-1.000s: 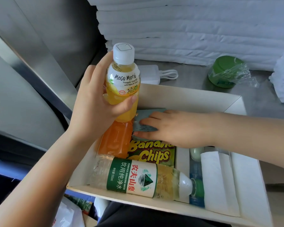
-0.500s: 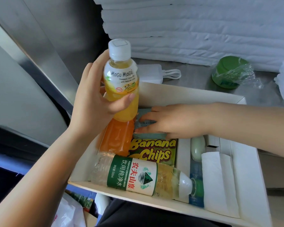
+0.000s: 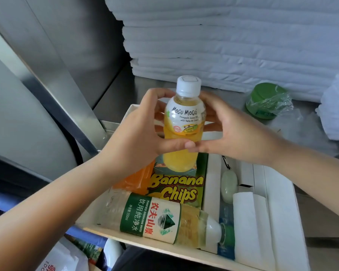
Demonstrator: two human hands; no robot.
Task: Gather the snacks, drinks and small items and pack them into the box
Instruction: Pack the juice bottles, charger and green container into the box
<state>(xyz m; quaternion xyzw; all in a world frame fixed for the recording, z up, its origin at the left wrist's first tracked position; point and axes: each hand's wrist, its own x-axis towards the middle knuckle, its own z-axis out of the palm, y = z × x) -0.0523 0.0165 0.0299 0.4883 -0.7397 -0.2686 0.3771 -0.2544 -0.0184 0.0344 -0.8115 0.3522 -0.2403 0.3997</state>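
Observation:
A yellow Mogu Mogu juice bottle [image 3: 184, 122] with a white cap is upright above the white box [image 3: 282, 216]. My left hand [image 3: 137, 137] grips its left side and my right hand [image 3: 231, 133] cups its right side. In the box's left compartment lie a Banana Chips packet [image 3: 180, 188], an orange bottle [image 3: 137, 178] and a green-labelled water bottle [image 3: 155, 218] on its side along the near wall. A teal packet shows just under the juice bottle. The right compartment holds a pale oval item [image 3: 229, 187], a blue-labelled item and a white folded tissue pack [image 3: 250, 223].
A green-lidded jar [image 3: 266, 100] wrapped in clear plastic stands on the metal counter behind the box at right. Stacked white cloths [image 3: 223, 40] fill the back. A steel panel rises at left. Bags lie below the box's near edge.
My right hand has lifted off the teal packet in the box and come up onto the juice bottle. The bottle has shifted rightward, over the middle of the box.

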